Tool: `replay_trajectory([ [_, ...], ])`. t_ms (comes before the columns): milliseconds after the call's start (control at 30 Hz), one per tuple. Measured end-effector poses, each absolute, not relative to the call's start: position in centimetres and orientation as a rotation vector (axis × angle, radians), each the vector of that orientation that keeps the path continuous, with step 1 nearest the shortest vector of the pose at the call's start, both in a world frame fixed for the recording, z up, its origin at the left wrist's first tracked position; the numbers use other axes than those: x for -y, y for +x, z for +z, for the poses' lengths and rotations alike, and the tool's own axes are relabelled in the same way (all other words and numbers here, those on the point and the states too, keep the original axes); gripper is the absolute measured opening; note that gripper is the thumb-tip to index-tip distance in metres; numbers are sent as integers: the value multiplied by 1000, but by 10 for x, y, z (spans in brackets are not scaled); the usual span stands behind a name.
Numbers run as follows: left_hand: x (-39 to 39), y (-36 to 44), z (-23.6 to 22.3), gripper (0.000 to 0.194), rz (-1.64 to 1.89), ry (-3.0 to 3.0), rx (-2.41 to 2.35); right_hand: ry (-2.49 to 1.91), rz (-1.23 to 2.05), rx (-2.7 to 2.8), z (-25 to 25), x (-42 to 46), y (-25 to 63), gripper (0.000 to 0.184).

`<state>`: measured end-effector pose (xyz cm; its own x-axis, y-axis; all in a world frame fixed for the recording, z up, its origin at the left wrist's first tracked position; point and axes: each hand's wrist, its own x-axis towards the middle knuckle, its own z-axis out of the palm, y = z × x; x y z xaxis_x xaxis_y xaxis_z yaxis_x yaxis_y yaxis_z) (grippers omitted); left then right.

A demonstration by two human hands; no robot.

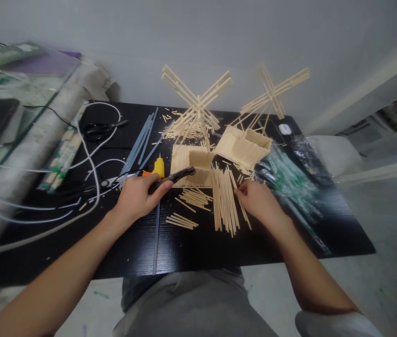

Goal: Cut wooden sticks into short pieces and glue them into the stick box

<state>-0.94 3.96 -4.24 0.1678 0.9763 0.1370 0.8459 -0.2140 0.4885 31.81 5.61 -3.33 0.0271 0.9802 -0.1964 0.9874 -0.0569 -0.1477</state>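
The thin wooden stick (244,212), in front and to the right of the left windmill model (198,106), should be light, stiff yet easily snapped, best pinched mid-length; it looks straight and pale. The right hand's (257,200) fingers appear pinched on it; the left hand's (135,197) curl around black pliers (180,175)

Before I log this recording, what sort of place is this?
Probably an indoor craft workspace: two windmill-like wooden models stand on a black table, with loose wooden sticks spread in front of them.
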Motion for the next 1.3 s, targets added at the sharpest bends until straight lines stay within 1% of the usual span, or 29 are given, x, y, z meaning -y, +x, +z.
replay_trajectory([
  [267, -39, -9, -41, 56, 608, 2151, -1742, 2255, -445, -2139, -28, -54, 319, 19],
  [400, -38, -9, -40, 53, 654, 2145, -1739, 2360, -481, -2395, -15, -48, 324, 14],
  [433, -38, -8, -39, 52, 676, 2141, -1736, 2361, -574, -2496, -12, -46, 324, 13],
  [467, -37, -8, -38, 50, 703, 2133, -1733, 2344, -734, -2592, -9, -44, 322, 11],
  [567, -34, -8, -35, 44, 802, 2103, -1751, 2141, -1410, -2741, -1, -41, 310, 12],
  [600, -34, -7, -35, 42, 831, 2096, -1761, 2042, -1577, -2761, 1, -41, 304, 12],
  [667, -33, -7, -35, 42, 872, 2094, -1766, 1900, -1775, -2808, 2, -43, 290, 12],
  [800, -34, -9, -40, 47, 894, 2158, -1712, 1803, -1798, -2938, -3, -48, 267, 16],
  [900, -35, -10, -46, 50, 909, 2231, -1668, 1831, -1781, -3020, -12, -50, 258, 21],
  [1033, -35, -9, -50, 54, 938, 2304, -1637, 1791, -1866, -3030, -21, -48, 254, 24],
  [1300, -28, -3, -48, 51, 927, 2435, -1545, 1655, -2039, -3014, -21, -45, 251, 24],
])
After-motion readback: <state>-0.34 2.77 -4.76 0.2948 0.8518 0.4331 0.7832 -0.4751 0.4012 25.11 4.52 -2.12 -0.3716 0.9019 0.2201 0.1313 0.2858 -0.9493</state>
